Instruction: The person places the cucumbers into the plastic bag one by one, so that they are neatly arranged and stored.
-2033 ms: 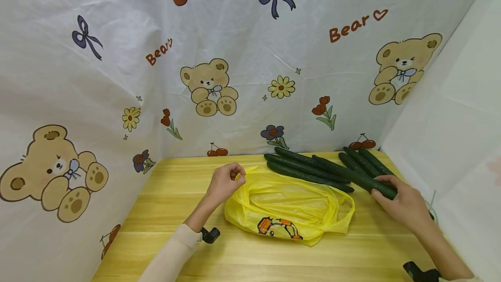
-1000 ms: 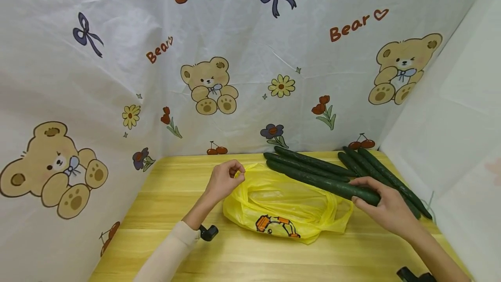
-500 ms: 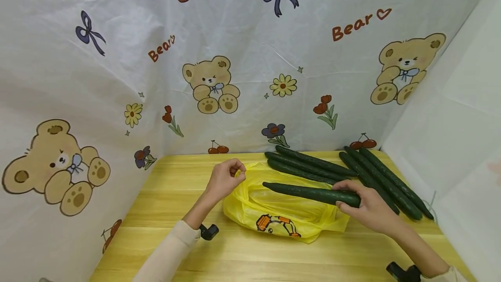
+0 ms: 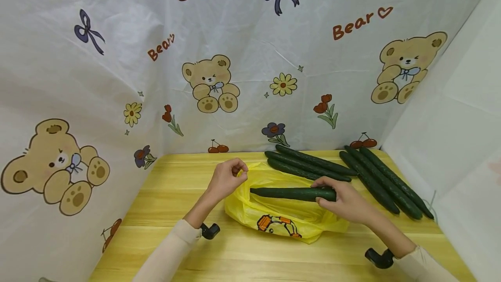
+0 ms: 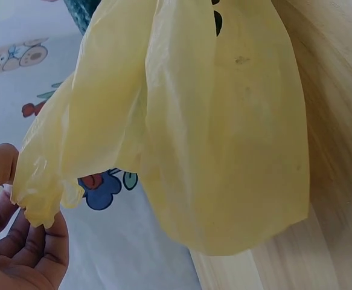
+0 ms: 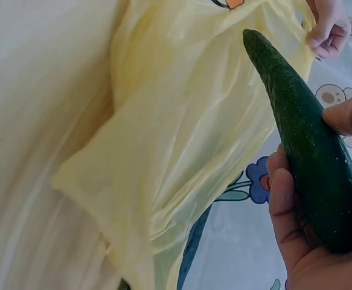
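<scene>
One yellow bag, wood-grain table, bear-print backdrop

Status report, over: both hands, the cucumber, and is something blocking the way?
Left hand pinches yellow bag by its handle. Right hand grips cucumber over bag's mouth. No obstacle visible between them.

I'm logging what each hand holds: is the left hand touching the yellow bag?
Touching. The left wrist view shows it: the left hand pinches a bunched edge of the yellow bag between thumb and fingers.
</scene>
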`<state>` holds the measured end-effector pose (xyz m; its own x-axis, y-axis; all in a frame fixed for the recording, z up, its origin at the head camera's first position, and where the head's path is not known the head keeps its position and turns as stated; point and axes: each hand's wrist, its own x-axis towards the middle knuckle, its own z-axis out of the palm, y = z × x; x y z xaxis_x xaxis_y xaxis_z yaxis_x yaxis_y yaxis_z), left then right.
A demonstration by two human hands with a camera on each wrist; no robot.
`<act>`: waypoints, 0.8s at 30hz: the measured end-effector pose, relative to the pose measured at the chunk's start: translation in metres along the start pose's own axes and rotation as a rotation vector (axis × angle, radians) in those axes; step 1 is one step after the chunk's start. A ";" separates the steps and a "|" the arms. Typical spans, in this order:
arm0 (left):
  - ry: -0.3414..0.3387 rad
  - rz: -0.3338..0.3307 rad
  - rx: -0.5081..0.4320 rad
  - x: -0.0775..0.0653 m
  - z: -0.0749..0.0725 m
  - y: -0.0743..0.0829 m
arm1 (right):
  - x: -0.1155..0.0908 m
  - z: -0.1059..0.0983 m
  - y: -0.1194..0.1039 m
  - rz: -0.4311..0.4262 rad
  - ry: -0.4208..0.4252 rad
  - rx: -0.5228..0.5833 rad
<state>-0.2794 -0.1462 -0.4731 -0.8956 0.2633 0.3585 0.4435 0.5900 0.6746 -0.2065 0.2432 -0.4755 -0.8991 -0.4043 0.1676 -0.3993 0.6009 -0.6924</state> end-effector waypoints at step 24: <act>0.045 0.052 -0.008 0.009 -0.015 0.028 | 0.022 0.013 0.014 -0.052 -0.092 -0.126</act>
<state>-0.2746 -0.1387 -0.4407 -0.8692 0.2583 0.4217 0.4895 0.5707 0.6593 -0.2297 0.2333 -0.4906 -0.8589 -0.4950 0.1314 -0.4691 0.6573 -0.5898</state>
